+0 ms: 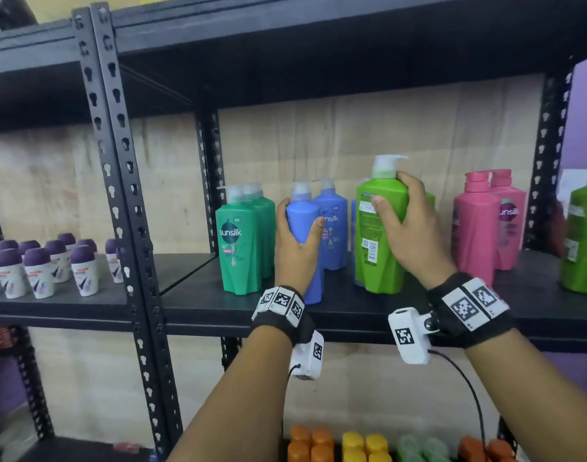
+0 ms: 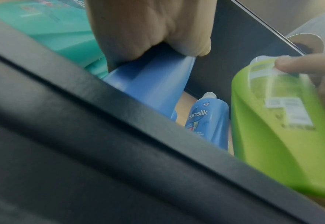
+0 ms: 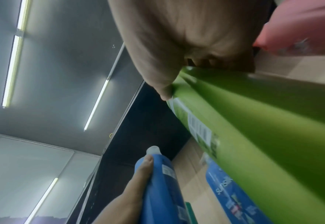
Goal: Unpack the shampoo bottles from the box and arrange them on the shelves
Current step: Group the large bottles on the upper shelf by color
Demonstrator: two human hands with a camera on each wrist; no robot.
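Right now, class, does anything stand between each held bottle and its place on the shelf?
Nothing visible does. The left hand grips a blue bottle and the right hand a green bottle, both already at the front of the shelf, each before a bottle of its own colour.

I am seeing bare shelf board [image 1: 198,295] lying open left of the teal bottles [image 1: 240,241], a narrow gap between the blue bottles [image 1: 332,225] and lime bottle [image 1: 380,235], pink bottles [image 1: 485,225] crowding the right, the upper shelf [image 1: 318,61] capping headroom, the upright post [image 1: 122,161] blocking the far left.
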